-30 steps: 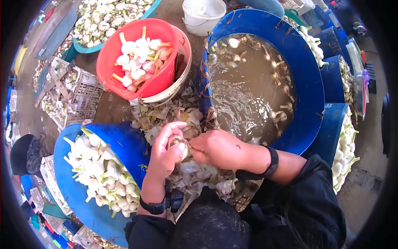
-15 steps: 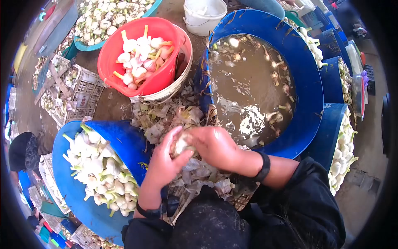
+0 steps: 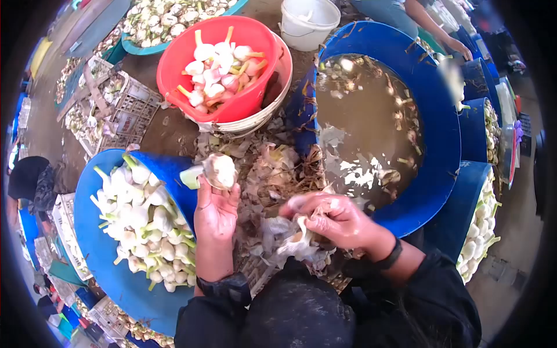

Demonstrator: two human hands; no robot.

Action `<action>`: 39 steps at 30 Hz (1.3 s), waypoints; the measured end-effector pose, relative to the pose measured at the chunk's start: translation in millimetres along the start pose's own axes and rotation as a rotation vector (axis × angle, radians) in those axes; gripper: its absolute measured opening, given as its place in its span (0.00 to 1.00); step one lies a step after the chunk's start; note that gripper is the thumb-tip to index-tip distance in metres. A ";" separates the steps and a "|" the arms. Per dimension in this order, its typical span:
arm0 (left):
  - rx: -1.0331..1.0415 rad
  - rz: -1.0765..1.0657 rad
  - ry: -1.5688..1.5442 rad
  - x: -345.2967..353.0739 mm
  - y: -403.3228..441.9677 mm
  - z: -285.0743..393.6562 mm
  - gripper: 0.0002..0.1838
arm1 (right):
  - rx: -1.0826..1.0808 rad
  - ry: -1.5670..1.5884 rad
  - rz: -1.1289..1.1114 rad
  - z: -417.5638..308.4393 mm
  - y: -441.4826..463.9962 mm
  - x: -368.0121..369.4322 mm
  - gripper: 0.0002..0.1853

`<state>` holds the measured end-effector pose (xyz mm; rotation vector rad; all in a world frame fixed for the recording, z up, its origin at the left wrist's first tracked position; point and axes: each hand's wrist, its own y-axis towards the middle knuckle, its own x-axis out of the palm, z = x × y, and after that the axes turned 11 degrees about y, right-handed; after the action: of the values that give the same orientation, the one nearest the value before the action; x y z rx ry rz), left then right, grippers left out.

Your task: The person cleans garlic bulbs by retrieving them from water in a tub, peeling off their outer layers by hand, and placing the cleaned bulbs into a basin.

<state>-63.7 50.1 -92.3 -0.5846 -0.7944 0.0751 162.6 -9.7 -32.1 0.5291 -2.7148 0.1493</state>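
A garlic bulb (image 3: 220, 171) with a thick pale green stem rests on the raised fingertips of my left hand (image 3: 217, 211), its stem pointing left. My right hand (image 3: 339, 220) pinches a papery piece of peeled skin (image 3: 300, 239) above the heap of loose skins (image 3: 275, 168). To the left, a blue tub (image 3: 96, 243) holds many white bulbs with short stems. A big blue tub of murky water (image 3: 444, 151) stands at the right, with bulbs and scraps floating along its edge.
A red basin (image 3: 174, 64) of pinkish bulbs sits on a white bucket at the upper left. Behind stand a white bucket (image 3: 307, 29) and a plastic crate (image 3: 136, 110). Another person's arm (image 3: 432, 26) reaches in at the top right; a co-worker (image 3: 32, 180) is at the far left.
My hands have moved apart. My left hand now holds the bulb out to the upper left, and my right hand has drawn away with skin. Another person's arm has appeared at the top right.
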 end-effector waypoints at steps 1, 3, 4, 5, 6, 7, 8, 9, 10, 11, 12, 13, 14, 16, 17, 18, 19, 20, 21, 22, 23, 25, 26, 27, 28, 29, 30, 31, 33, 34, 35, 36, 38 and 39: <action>0.029 -0.022 0.067 1.7 -3.7 1.5 0.15 | -0.014 -0.378 -0.042 -12.8 4.7 -4.0 0.16; 0.172 -0.028 0.311 13.2 -13.8 -2.7 0.18 | 0.121 -0.775 0.073 -27.8 14.4 3.3 0.24; 0.274 -0.061 0.540 17.9 -18.2 -3.8 0.18 | 0.056 -0.811 0.120 -20.2 21.8 0.6 0.29; 0.377 -0.092 0.769 22.6 -22.4 -2.8 0.18 | -0.057 -0.717 0.175 -14.1 34.3 -0.1 0.28; 0.370 -0.237 0.843 28.8 -27.8 2.6 0.18 | 0.075 -0.505 0.200 -13.3 48.0 2.2 0.26; 0.395 -0.286 0.883 31.3 -29.8 1.5 0.17 | 0.206 -0.289 0.221 -12.3 58.4 4.4 0.23; 0.435 -0.253 0.903 35.0 -32.2 -0.2 0.15 | 0.209 -0.289 0.222 -7.7 63.9 4.8 0.23; 0.477 -0.219 0.923 37.5 -33.3 -0.8 0.13 | 0.247 -0.096 0.161 -0.7 68.5 4.0 0.19; 0.479 -0.216 0.923 34.7 -30.9 -2.1 0.13 | 0.282 0.096 0.095 2.8 71.7 3.7 0.15; 0.367 -0.100 0.745 29.0 -27.2 -4.7 0.10 | 0.283 0.097 0.088 2.5 68.6 5.4 0.15; 0.255 0.014 0.565 25.5 -24.5 -5.2 0.08 | 0.049 -0.161 0.071 0.8 59.3 8.0 0.11; 0.163 0.055 0.388 30.8 -20.8 -2.9 0.09 | -0.188 -0.414 0.051 -1.1 48.9 9.5 0.06; 0.067 0.082 0.346 27.6 -19.4 0.9 0.11 | -0.148 -0.429 -0.012 -3.7 36.6 7.4 0.04; -0.077 0.189 0.220 28.8 -17.2 2.7 0.15 | -0.068 -0.331 0.076 -3.3 13.1 -2.3 0.04; -0.148 0.214 0.087 26.2 -14.5 3.3 0.15 | -0.016 -0.096 0.196 -8.2 1.7 -10.1 0.06; -0.193 0.178 -0.011 18.8 -12.3 6.0 0.15 | 0.028 0.009 0.314 -18.6 -7.1 -20.5 0.10; -0.236 0.139 -0.108 11.8 -10.1 8.4 0.14 | -0.094 0.119 0.425 -25.9 -5.1 -26.4 0.13; -0.231 0.142 -0.107 8.5 -9.0 7.6 0.14 | -0.212 0.339 0.560 -34.2 0.1 -26.4 0.14; -0.210 0.136 -0.197 8.3 -8.4 8.0 0.14 | -0.289 0.442 0.473 -40.2 3.2 -34.8 0.15; -0.190 0.128 -0.288 9.4 -8.8 9.1 0.14 | -0.242 0.138 0.422 -40.7 9.1 -35.9 0.16; -0.186 0.126 -0.288 12.2 -11.5 8.9 0.14 | -0.194 -0.168 0.366 -40.2 15.7 -32.7 0.17; -0.035 0.321 0.095 33.2 -20.2 8.9 0.14 | 0.131 -0.485 0.319 -28.5 34.6 -4.0 0.18; 0.041 0.356 0.224 33.3 -22.5 5.5 0.13 | 0.130 -0.728 0.264 -25.2 42.9 7.8 0.16; 0.036 0.352 0.226 31.9 -24.3 2.6 0.13 | 0.184 -0.666 0.234 -21.4 53.7 16.0 0.14; 0.245 0.303 0.515 29.4 -26.6 -0.6 0.13 | 0.267 -0.515 0.220 -11.4 62.6 17.9 0.14; 0.456 0.244 0.802 26.5 -28.6 -3.6 0.13 | 0.203 -0.317 0.259 4.9 71.8 21.7 0.18; 0.603 0.175 1.043 26.6 -29.5 -1.9 0.13 | 0.345 -0.088 0.254 7.3 78.6 25.6 0.17; 0.602 0.170 1.045 29.6 -30.0 -3.3 0.13 | 0.479 0.143 0.245 8.1 82.2 27.2 0.16; 0.162 0.144 0.333 42.1 -32.0 -4.0 0.14 | 0.515 0.617 0.181 6.1 74.4 21.7 0.16; 0.018 0.114 0.122 50.2 -33.5 1.0 0.15 | 0.543 1.090 0.104 4.1 68.7 19.3 0.15; -0.064 0.147 -0.012 32.6 -20.4 0.7 0.15 | 0.410 1.016 0.338 -2.7 59.2 20.2 0.16; -0.078 0.081 -0.108 18.4 -13.3 3.1 0.15 | 0.259 1.001 0.273 -3.4 53.4 9.0 0.15; -0.106 0.080 -0.173 8.8 -9.2 5.0 0.16 | 0.189 0.260 0.276 -17.7 49.4 0.4 0.18; -0.113 0.076 -0.168 8.3 -11.6 5.8 0.16 | 0.196 -0.162 0.180 2.6 48.8 3.9 0.22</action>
<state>-63.5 45.3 -77.7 -0.7221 -0.9436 0.1511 139.7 33.7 -34.6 0.3630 -2.9228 0.4415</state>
